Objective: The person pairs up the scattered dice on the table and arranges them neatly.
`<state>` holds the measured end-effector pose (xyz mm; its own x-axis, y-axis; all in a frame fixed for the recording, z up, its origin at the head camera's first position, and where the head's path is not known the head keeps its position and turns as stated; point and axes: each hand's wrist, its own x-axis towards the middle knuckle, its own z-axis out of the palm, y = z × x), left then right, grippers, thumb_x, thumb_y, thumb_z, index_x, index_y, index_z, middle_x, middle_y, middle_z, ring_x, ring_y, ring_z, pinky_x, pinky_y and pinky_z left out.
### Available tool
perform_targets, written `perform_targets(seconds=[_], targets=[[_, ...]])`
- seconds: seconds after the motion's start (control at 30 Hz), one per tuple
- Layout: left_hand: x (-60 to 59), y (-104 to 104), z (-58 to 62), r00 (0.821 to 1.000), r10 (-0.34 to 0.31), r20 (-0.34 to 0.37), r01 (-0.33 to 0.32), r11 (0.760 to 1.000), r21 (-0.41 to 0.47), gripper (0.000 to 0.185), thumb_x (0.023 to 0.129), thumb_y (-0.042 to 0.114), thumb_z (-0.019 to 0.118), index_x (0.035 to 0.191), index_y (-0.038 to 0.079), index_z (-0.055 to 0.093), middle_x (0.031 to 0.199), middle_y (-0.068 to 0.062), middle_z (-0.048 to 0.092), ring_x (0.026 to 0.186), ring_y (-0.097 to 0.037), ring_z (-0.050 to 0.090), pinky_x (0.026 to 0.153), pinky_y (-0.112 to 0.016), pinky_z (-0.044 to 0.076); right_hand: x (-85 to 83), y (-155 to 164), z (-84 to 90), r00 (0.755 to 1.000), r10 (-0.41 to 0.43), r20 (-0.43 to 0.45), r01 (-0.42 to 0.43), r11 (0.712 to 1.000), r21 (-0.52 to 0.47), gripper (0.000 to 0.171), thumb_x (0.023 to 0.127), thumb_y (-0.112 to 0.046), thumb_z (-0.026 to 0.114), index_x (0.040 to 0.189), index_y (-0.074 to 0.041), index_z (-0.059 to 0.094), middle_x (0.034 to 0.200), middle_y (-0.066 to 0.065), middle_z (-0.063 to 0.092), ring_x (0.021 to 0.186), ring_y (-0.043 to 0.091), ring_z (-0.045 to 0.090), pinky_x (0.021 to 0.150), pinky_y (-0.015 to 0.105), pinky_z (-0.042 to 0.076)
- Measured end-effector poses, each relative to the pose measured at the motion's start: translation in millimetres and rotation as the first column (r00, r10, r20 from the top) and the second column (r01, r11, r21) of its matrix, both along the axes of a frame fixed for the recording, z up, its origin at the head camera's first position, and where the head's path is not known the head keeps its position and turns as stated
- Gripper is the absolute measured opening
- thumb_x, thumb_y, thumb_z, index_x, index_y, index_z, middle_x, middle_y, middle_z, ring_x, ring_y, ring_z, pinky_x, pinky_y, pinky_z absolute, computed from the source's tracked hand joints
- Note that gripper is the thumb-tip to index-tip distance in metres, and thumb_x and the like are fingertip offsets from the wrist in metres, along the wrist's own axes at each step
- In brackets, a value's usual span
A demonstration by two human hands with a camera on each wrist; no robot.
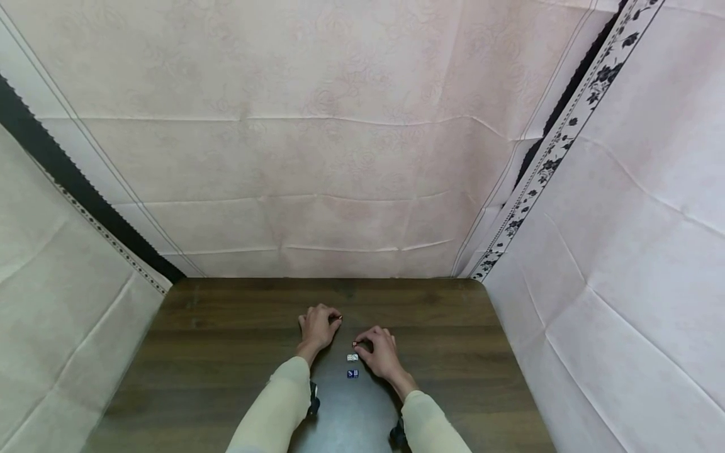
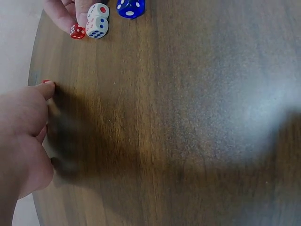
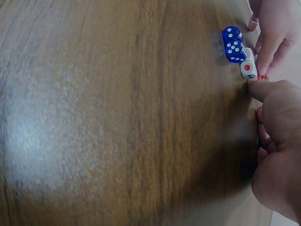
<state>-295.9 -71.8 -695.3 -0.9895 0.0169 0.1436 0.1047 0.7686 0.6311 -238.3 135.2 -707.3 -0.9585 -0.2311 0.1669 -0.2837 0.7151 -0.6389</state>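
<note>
The right hand (image 1: 381, 353) pinches a red die (image 2: 77, 31) beside the white dice (image 2: 97, 21); the blue die (image 2: 130, 7) lies beyond. The left hand (image 1: 318, 325) rests curled, holding nothing visible.

Both hands rest on a dark wooden table (image 1: 226, 352) walled by pale cloth. The left hand (image 1: 318, 327) lies curled; the right hand (image 1: 381, 352) touches something small and red, beside white dice (image 1: 352, 357) and a blue die (image 1: 353, 374).
</note>
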Motion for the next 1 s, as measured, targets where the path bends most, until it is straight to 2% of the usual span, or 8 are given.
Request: perform_targets(seconds=[0.23,0.37,0.53,0.7,0.87,1.0], targets=[[-1.4,-4.0,-7.9,1.000,-0.018,-0.025,0.018,0.999,0.029,0.005,0.100,0.018,0.086,0.104,0.014,0.087,0.115,-0.011,0.080,0.114,-0.041,0.067,0.101,-0.070,0.037,-1.3,-0.1,-0.2,1.000,0.005,0.011,-0.005,1.000,0.010,0.009,0.102,-0.026,0.087,0.110,-0.024,0.086,0.111,-0.003,0.074,0.106,0.018,0.060,0.093,0.039,0.040],[0.9,-4.9,-7.0,0.999,-0.049,-0.019,0.050,0.998,0.039,0.006,0.100,0.020,0.087,0.103,0.015,0.087,0.117,-0.010,0.080,0.115,-0.038,0.068,0.103,-0.067,0.037,-1.3,-0.1,0.8,1.000,0.010,0.012,-0.011,1.000,0.002,0.010,0.102,-0.025,0.087,0.111,-0.021,0.086,0.112,-0.002,0.074,0.107,0.020,0.061,0.094,0.040,0.040],[9.9,-6.0,4.8,0.994,-0.112,0.020,0.111,0.993,0.042,0.007,0.102,0.021,0.085,0.106,0.016,0.087,0.121,-0.009,0.080,0.116,-0.036,0.067,0.103,-0.064,0.037,-0.5,-0.1,2.8,1.000,0.009,0.025,-0.008,1.000,-0.011,0.010,0.102,-0.024,0.086,0.112,-0.020,0.086,0.112,-0.001,0.074,0.107,0.021,0.061,0.095,0.041,0.040],[21.9,-11.2,13.3,0.984,-0.177,-0.016,0.177,0.984,0.028,0.006,0.101,0.018,0.086,0.107,0.015,0.087,0.118,-0.007,0.082,0.113,-0.034,0.068,0.094,-0.059,0.038,0.3,-0.2,2.5,0.999,0.017,0.034,-0.016,1.000,-0.007,0.011,0.103,-0.024,0.086,0.114,-0.021,0.086,0.113,-0.001,0.074,0.107,0.021,0.061,0.094,0.040,0.039],[29.8,-17.4,11.8,0.978,-0.205,-0.024,0.206,0.978,0.017,0.007,0.102,0.021,0.086,0.108,0.018,0.087,0.120,-0.005,0.082,0.116,-0.034,0.069,0.093,-0.057,0.039,-0.5,-0.3,1.1,0.999,0.012,0.039,-0.012,1.000,-0.009,0.011,0.103,-0.024,0.085,0.114,-0.021,0.086,0.113,-0.001,0.074,0.106,0.021,0.060,0.093,0.039,0.037],[35.1,-20.3,6.3,0.975,-0.223,0.005,0.223,0.974,0.030,0.008,0.104,0.023,0.084,0.110,0.020,0.087,0.124,-0.004,0.080,0.120,-0.033,0.068,0.096,-0.054,0.038,-1.1,-0.3,-0.2,0.999,0.004,0.049,-0.003,1.000,-0.014,0.009,0.103,-0.024,0.085,0.112,-0.022,0.086,0.112,-0.002,0.074,0.106,0.020,0.060,0.093,0.039,0.036]])
